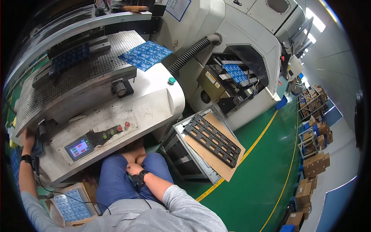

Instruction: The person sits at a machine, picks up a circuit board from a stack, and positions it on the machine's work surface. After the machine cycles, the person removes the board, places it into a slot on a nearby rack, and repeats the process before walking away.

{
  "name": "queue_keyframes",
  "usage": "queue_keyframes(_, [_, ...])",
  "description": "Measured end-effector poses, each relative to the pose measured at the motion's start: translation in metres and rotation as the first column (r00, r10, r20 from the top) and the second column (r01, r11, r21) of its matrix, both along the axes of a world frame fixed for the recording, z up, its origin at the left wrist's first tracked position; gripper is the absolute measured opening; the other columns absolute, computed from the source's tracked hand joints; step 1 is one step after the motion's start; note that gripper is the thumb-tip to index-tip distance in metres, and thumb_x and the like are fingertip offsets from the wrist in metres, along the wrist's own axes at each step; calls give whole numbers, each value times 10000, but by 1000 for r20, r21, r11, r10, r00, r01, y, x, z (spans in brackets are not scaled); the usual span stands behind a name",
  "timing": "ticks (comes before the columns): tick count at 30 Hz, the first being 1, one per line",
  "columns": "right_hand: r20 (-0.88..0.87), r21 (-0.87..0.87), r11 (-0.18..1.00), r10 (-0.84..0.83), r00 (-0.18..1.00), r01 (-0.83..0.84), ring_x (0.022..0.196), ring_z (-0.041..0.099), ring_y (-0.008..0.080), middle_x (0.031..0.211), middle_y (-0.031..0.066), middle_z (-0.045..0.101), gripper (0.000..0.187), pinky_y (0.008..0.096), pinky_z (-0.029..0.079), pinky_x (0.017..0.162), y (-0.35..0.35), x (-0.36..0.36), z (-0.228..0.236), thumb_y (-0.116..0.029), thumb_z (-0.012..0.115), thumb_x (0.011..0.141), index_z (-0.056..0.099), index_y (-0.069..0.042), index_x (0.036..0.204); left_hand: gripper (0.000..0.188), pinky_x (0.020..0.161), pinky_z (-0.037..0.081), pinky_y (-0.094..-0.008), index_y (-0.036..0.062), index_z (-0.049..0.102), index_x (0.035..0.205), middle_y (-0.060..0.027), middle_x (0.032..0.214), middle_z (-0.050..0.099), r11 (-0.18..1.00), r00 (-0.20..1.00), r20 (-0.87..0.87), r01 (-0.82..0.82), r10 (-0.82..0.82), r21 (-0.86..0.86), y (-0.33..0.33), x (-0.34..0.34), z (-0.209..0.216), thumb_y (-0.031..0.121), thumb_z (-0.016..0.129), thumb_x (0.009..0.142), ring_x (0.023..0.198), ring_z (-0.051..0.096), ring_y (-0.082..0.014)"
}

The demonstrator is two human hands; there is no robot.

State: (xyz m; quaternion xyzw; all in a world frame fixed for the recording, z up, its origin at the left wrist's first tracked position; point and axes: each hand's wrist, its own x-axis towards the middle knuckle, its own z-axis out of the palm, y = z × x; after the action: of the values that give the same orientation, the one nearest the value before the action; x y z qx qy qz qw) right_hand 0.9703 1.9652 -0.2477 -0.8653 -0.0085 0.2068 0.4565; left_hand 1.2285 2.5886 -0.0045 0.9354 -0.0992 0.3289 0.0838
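Note:
My left hand (28, 140) reaches up at the far left end of the white machine, against the edge of its perforated metal top (33, 101). Its fingers are hidden there, so I cannot tell what they touch. My right hand (134, 169) rests curled on my lap between the knees, with nothing visible in it. Each wrist wears a black strap, and a small black device with a cable (137, 181) hangs at the right one. A dark blue circuit board panel (69, 58) sits between rails on the perforated top. Another blue circuit board panel (145, 55) lies at its right end.
A lit control screen (79, 148) and red and green buttons face me. At the right, a black slotted tray (212, 140) lies on cardboard over a metal rack. A larger machine holds a blue panel (235, 73). By my left side, a box holds blue panels (71, 205).

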Motion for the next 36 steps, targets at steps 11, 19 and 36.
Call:
queue_keyframes(11, [12, -45, 999, -3, 1000, 3, 951, 648, 359, 978, 187, 687, 247, 416, 505, 846, -3, -1, 1, -236, 628, 861, 684, -34, 992, 364, 863, 468, -476, 77, 563, 1175, -184, 1033, 615, 996, 994, 100, -40, 32, 74, -4, 6, -9, 127, 644, 824, 985, 569, -418])
queue_keyframes(19, [46, -12, 994, -104, 993, 105, 922, 654, 356, 954, 188, 687, 248, 416, 511, 817, 1, -2, 5, -244, 638, 874, 673, -33, 999, 416, 869, 457, -495, 85, 547, 1222, -182, 1042, 614, 992, 994, 106, -17, 4, 122, 7, 14, -13, 121, 652, 821, 998, 558, -425])
queue_keyframes(36, [2, 41, 999, -33, 999, 33, 949, 642, 375, 982, 189, 682, 245, 443, 502, 840, -3, -3, -3, -275, 635, 844, 681, -55, 939, 388, 910, 431, -515, 28, 549, 1175, -241, 1054, 598, 991, 999, 35, -26, 21, 132, -9, 6, 6, 93, 629, 801, 1029, 531, -468])
